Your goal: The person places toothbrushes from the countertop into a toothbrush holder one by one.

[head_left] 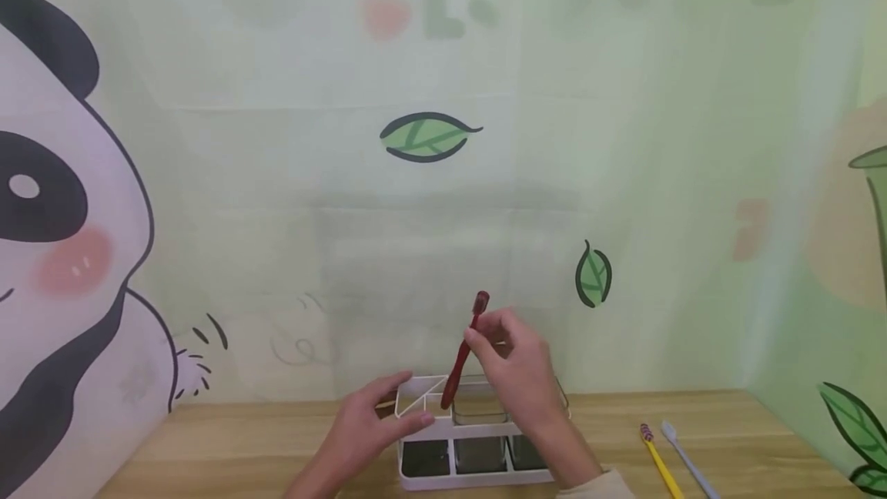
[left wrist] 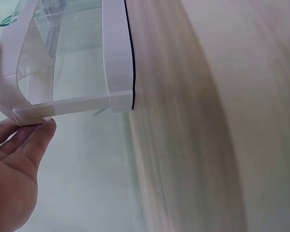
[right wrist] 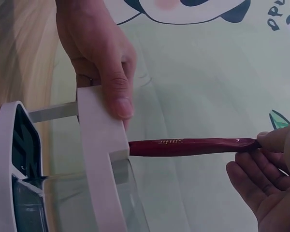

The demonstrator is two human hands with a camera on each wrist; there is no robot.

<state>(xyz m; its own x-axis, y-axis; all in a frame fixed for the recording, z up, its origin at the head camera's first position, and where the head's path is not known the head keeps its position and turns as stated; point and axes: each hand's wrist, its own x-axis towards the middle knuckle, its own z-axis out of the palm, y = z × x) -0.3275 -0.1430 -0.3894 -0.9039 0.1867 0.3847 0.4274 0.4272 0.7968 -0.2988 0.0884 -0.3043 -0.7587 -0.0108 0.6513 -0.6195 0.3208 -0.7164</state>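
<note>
A white toothbrush holder (head_left: 478,431) with clear walls stands on the table, its upper tier split into slots. At its left end my left hand (head_left: 360,426) grips the upper rim, thumb on the front and fingers behind. In the left wrist view that hand (left wrist: 17,179) holds the rim's corner. My right hand (head_left: 523,376) pinches a dark red toothbrush (head_left: 460,364) near its bristle head, which points up. The handle tilts down to the left over the slots. In the right wrist view, the toothbrush (right wrist: 188,147) has its handle end right at the upper rim.
To the right on the wooden table (head_left: 610,437) lie a yellow toothbrush (head_left: 661,464) and a pale blue toothbrush (head_left: 687,459), side by side. The holder's lower tier has dark compartments (head_left: 480,454). Behind the table hangs a green printed cloth (head_left: 277,252) with a panda and leaves.
</note>
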